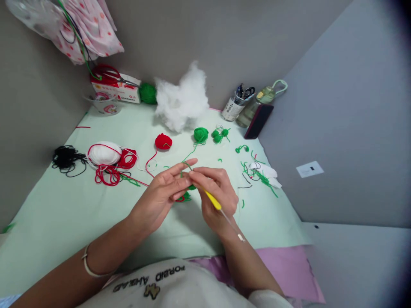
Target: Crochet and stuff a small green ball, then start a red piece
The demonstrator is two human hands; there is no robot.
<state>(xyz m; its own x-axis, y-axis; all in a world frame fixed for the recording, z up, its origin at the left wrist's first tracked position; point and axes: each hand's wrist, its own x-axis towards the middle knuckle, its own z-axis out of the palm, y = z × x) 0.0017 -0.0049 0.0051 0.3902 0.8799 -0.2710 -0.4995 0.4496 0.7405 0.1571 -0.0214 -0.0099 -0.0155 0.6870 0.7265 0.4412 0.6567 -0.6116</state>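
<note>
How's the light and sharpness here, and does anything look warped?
Head view: the upper right corner fades to black; a soft shadow dims the pale green cloth below the left hand and right hand; the bottle and pen cup lean outward, probably lens distortion; print on the white box is blurred.

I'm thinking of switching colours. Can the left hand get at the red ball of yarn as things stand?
Likely yes: the red ball of yarn sits just beyond the left hand, with nothing tall between, though that hand is busy with green yarn.

Dark phone (259,121), translucent bottle (250,111), labelled pen cup (232,108)
</note>
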